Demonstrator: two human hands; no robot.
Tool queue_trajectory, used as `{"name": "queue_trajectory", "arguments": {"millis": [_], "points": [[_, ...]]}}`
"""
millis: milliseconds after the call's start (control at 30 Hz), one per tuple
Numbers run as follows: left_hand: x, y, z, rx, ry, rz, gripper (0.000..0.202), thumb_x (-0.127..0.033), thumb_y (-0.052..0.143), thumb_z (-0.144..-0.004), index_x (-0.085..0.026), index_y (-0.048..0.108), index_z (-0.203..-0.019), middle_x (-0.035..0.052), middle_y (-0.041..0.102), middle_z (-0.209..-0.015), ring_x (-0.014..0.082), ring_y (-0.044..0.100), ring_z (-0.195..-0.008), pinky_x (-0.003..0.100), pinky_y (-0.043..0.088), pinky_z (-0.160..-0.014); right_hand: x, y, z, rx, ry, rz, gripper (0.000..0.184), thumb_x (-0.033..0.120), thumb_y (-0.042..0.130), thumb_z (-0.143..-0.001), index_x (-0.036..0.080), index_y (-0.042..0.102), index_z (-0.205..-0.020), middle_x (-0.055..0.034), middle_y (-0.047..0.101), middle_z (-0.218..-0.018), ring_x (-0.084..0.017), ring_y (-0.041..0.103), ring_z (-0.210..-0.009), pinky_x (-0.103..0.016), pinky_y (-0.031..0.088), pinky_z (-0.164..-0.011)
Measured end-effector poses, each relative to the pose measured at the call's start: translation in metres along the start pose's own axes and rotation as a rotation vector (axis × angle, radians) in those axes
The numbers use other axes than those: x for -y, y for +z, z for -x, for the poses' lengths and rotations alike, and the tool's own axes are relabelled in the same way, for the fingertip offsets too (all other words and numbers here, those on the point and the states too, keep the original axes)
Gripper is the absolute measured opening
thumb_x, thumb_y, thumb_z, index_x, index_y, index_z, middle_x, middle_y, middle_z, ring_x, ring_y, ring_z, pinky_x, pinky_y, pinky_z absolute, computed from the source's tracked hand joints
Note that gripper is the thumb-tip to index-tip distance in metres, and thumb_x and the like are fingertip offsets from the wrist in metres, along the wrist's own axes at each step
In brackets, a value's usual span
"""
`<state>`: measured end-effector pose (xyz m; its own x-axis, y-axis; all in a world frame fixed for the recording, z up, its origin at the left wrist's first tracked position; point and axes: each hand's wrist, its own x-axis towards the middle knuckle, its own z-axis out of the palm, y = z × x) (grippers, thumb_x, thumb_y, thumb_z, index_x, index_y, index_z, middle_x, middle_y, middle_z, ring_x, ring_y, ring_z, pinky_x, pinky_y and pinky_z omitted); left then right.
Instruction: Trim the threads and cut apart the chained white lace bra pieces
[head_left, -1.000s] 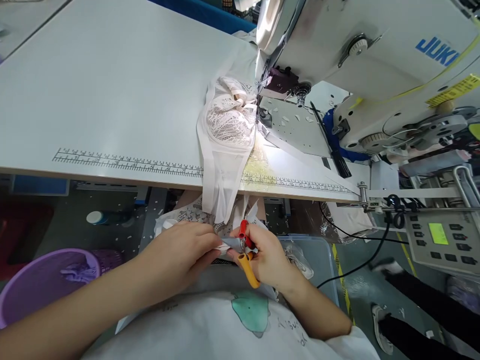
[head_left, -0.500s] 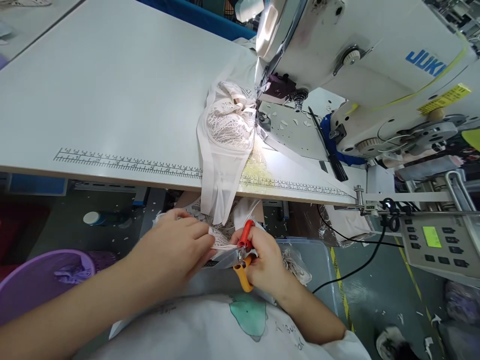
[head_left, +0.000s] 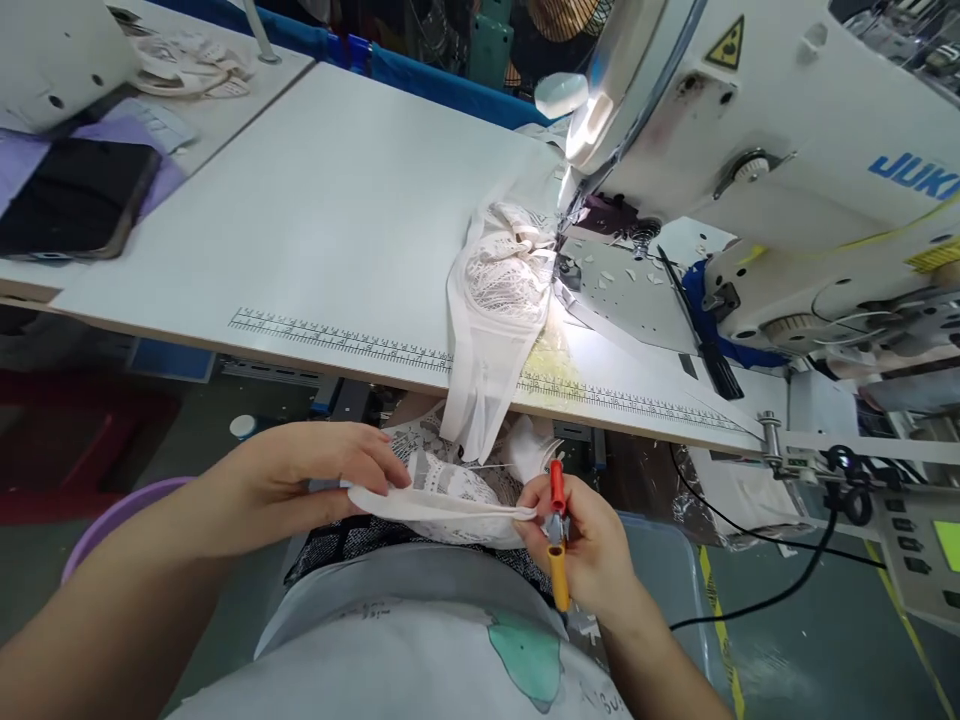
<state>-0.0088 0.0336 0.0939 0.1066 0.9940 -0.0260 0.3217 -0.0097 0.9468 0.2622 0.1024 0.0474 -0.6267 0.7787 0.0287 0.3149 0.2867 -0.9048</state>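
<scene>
My left hand [head_left: 307, 482] pinches the left end of a white lace bra piece [head_left: 450, 500] stretched out over my lap. My right hand [head_left: 585, 540] grips the right end of that piece and also holds a pair of thread snips [head_left: 556, 540] with a red and a yellow handle. Another white lace bra [head_left: 496, 300] lies on the sewing table [head_left: 300, 230] under the needle of the white sewing machine [head_left: 750, 150], with its band hanging over the table's front edge.
A ruler scale [head_left: 337, 340] runs along the table's front edge. A black phone [head_left: 75, 195] lies on purple cloth at the far left. A purple basket [head_left: 105, 520] sits low on the left, a clear bin [head_left: 660, 580] by my right knee, a control panel [head_left: 930, 550] at far right.
My hands have drawn apart, and the lace piece that was bunched between them is now stretched flat. The snips have come off the fabric. The view has shifted right and up.
</scene>
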Motion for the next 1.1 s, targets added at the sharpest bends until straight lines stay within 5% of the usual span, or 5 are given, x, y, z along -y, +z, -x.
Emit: {"name": "queue_trajectory", "arguments": {"millis": [167, 267, 433, 733, 1100], "points": [[0.001, -0.006, -0.010, 0.256, -0.025, 0.187, 0.039, -0.052, 0.056, -0.079, -0.020, 0.073, -0.066, 0.0081, 0.071, -0.080, 0.0193, 0.063, -0.075, 0.034, 0.050, -0.075, 0.000, -0.002, 0.002, 0.031, -0.015, -0.034, 0.018, 0.008, 0.055, -0.065, 0.022, 0.048, -0.074, -0.0010, 0.057, -0.076, -0.014, 0.047, -0.060, -0.024, 0.037, -0.052], [0.000, -0.004, -0.015, 0.189, 0.042, 0.201, 0.049, -0.056, 0.052, -0.079, -0.020, 0.067, -0.050, 0.0082, 0.068, -0.076, 0.0191, 0.062, -0.073, 0.031, 0.051, -0.070, 0.002, -0.002, 0.004, 0.046, -0.009, -0.022, 0.017, 0.009, 0.055, -0.066, 0.022, 0.048, -0.074, -0.0011, 0.056, -0.075, -0.014, 0.047, -0.060, -0.024, 0.037, -0.051], [-0.005, -0.005, -0.028, 0.229, -0.045, -0.010, 0.042, -0.032, 0.051, -0.079, -0.018, 0.046, -0.039, 0.0046, 0.062, -0.072, 0.0135, 0.057, -0.060, 0.022, 0.045, -0.055, 0.004, -0.002, 0.007, 0.055, -0.075, 0.045, 0.020, 0.006, 0.053, -0.066, 0.022, 0.048, -0.076, -0.0013, 0.056, -0.076, -0.014, 0.048, -0.060, -0.024, 0.036, -0.051], [-0.010, -0.005, -0.028, 0.074, -0.114, -0.279, 0.022, -0.031, 0.056, -0.075, -0.016, 0.057, -0.058, -0.0003, 0.061, -0.059, 0.0111, 0.051, -0.053, 0.020, 0.036, -0.047, 0.010, -0.002, 0.006, -0.006, -0.250, 0.152, 0.021, 0.005, 0.053, -0.074, 0.023, 0.046, -0.081, 0.0009, 0.057, -0.078, -0.012, 0.051, -0.062, -0.022, 0.039, -0.054], [-0.011, -0.003, -0.030, 0.135, -0.279, 0.056, 0.018, -0.031, 0.059, -0.075, -0.018, 0.057, -0.086, -0.0033, 0.058, -0.063, 0.0108, 0.053, -0.052, 0.020, 0.043, -0.050, 0.012, 0.000, 0.009, -0.025, -0.204, 0.043, 0.021, 0.005, 0.053, -0.070, 0.023, 0.045, -0.076, 0.0012, 0.056, -0.073, -0.011, 0.050, -0.057, -0.019, 0.039, -0.049]]}}
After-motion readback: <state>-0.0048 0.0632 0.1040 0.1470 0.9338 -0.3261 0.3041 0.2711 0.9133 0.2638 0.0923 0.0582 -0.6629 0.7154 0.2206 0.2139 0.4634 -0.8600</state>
